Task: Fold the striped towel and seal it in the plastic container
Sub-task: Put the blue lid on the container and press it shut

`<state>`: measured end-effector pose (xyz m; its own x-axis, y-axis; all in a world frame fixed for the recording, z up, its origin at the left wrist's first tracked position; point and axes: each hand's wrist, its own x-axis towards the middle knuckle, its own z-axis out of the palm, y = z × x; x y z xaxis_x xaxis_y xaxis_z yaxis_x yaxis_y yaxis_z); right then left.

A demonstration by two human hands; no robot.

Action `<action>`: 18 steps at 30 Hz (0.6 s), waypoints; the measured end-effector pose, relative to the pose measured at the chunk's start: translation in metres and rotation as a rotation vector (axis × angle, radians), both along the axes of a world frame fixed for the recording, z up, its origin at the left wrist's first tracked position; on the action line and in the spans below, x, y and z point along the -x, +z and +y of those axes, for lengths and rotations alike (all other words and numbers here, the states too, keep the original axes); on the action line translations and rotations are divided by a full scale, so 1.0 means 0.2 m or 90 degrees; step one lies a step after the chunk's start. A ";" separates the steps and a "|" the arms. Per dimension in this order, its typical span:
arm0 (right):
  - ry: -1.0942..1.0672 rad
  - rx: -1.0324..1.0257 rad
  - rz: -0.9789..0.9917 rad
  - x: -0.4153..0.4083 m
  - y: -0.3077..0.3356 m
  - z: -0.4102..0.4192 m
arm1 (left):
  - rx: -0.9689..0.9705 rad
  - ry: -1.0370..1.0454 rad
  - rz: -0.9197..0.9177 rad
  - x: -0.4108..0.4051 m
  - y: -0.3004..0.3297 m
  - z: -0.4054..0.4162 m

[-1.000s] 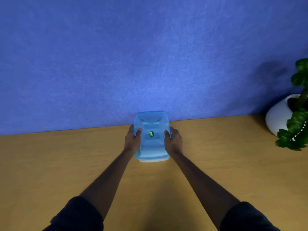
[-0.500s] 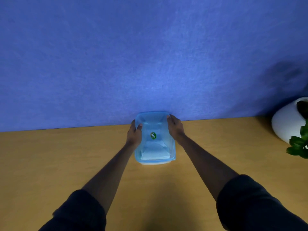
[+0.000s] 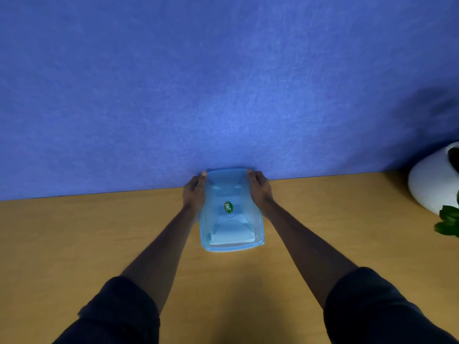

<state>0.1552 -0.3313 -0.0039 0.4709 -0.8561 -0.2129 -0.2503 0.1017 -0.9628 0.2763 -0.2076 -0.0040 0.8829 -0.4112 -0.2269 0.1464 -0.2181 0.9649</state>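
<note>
A translucent blue plastic container point(image 3: 232, 234) with its lid on sits on the wooden table close to the blue wall. A green oval sticker point(image 3: 228, 207) marks the lid's middle. Through the lid a pale folded towel point(image 3: 232, 238) shows faintly; its stripes cannot be made out. My left hand point(image 3: 195, 192) grips the container's far left corner, fingertips on the lid edge. My right hand point(image 3: 259, 188) grips the far right corner the same way.
A white round plant pot point(image 3: 432, 180) stands at the right edge against the wall, with green leaves point(image 3: 448, 223) hanging in front of it. The wooden table point(image 3: 74, 244) stretches left and toward me. The blue wall point(image 3: 223, 83) rises right behind the container.
Both hands have slid from the middle of the container's sides up to its far corners. The view has shifted left, so the plant sits nearer the frame edge.
</note>
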 end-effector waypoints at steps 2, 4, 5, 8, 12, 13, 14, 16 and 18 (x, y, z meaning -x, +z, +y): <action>0.006 -0.020 -0.037 -0.01 0.00 -0.02 | -0.006 0.023 0.021 -0.02 -0.01 -0.02; -0.004 -0.037 -0.064 -0.01 0.00 -0.03 | -0.011 0.035 0.029 -0.03 -0.01 -0.03; -0.011 -0.045 -0.076 -0.02 -0.01 -0.03 | -0.012 0.035 0.023 -0.04 -0.02 -0.03; -0.028 -0.056 -0.093 -0.03 -0.02 -0.04 | -0.024 0.026 -0.024 -0.05 -0.03 -0.04; -0.041 -0.042 -0.079 -0.04 -0.05 -0.06 | -0.057 0.014 -0.075 -0.07 -0.05 -0.04; -0.045 -0.042 -0.068 -0.04 -0.05 -0.07 | -0.057 0.013 -0.079 -0.07 -0.05 -0.04; -0.045 -0.044 -0.056 -0.04 -0.06 -0.07 | -0.058 0.015 -0.083 -0.07 -0.05 -0.04; -0.045 -0.053 -0.034 -0.04 -0.07 -0.08 | -0.062 0.021 -0.091 -0.06 -0.05 -0.05; -0.047 -0.053 -0.029 -0.04 -0.07 -0.09 | -0.056 0.024 -0.099 -0.06 -0.05 -0.05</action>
